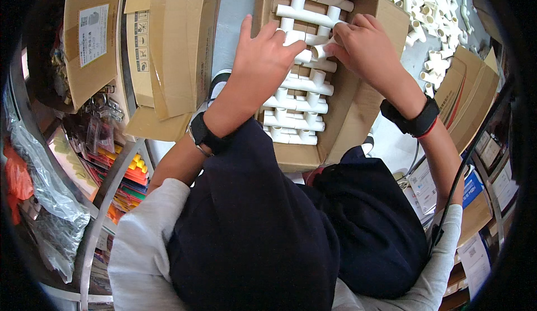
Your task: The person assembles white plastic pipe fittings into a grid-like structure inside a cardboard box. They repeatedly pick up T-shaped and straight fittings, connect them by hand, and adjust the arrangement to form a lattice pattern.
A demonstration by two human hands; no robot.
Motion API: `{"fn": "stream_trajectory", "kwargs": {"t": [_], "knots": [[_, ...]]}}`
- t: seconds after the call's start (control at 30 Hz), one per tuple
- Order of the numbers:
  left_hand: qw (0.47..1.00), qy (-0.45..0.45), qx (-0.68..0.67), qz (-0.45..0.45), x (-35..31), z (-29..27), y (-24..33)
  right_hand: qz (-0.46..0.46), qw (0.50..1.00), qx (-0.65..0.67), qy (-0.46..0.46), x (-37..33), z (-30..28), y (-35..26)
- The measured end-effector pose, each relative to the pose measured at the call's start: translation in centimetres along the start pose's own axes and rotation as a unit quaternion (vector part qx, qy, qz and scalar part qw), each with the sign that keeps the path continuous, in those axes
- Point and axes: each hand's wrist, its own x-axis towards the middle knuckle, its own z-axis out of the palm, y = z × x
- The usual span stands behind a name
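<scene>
Facing each other over an open cardboard box, the person's two hands were at a white fitting that lay between them, over the farther half of the box. The left hand was turned back-upward, its fingers bent and its thumb tip near the fitting's left side, with one finger standing apart from the others; whether it pinched anything could not be told. The right hand had its thumb and bent fingers gathered at the fitting's other side, but the fingertips were partly hidden, so its hold could not be told either. Joined white pipe frames lay in rows inside the box, both nearer the person and beyond the hands. Each wrist wore a black strap. Loose white fittings covered the floor beyond the box to the right, while a brown carton stood to the left and clear plastic hung near a metal frame
</scene>
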Motion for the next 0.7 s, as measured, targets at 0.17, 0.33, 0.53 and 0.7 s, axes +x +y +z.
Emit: {"fn": "stream_trajectory", "kwargs": {"t": [0.17, 0.33, 0.53, 0.7], "knots": [[0.999, -0.023, 0.025, -0.016, 0.3, 0.2, 0.2, -0.024, 0.996, -0.080, -0.043, 0.5, 0.9, -0.2], [0.998, -0.042, 0.036, -0.030, 0.6, 0.0, 0.6, -0.038, 0.985, -0.119, -0.120, 0.8, 1.5, -0.4], [0.994, -0.083, 0.051, -0.046, 1.0, -0.3, 1.2, -0.026, 0.977, -0.091, -0.191, 1.3, 2.3, -1.0], [0.993, -0.093, 0.064, -0.038, 1.2, -0.3, 1.4, -0.029, 0.985, -0.089, -0.145, 1.2, 2.9, -1.5]]}}
